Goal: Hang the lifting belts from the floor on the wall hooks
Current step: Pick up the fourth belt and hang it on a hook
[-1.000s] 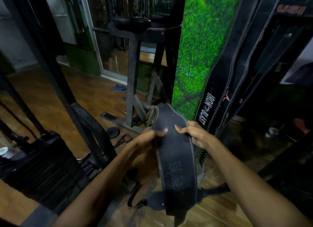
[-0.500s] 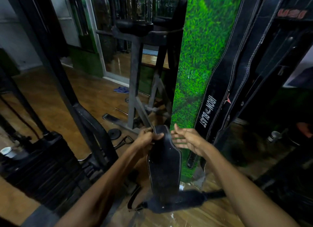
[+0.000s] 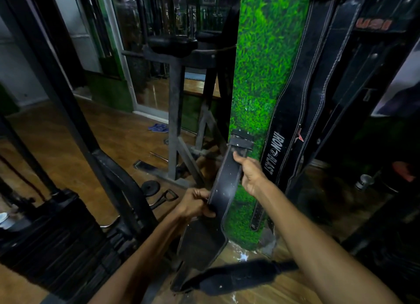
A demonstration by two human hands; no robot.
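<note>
I hold a black leather lifting belt upright in front of the green grass-patterned wall panel. My right hand grips its narrow strap just below the buckle end. My left hand clasps the strap lower down, above the wide back section. Another black belt lies on the wooden floor below. Several black belts, one marked IRON BLAST, hang on the wall to the right; their hooks are out of view.
A black machine frame and weight stack stand at left. A grey metal stand is behind the belt. A small weight plate and cable handle lie on the floor. Blue slippers sit farther back.
The belt has been fed upward through my hands: its narrow buckle end now stands high, the wide part hangs low. My right hand went from open to gripping the strap.
</note>
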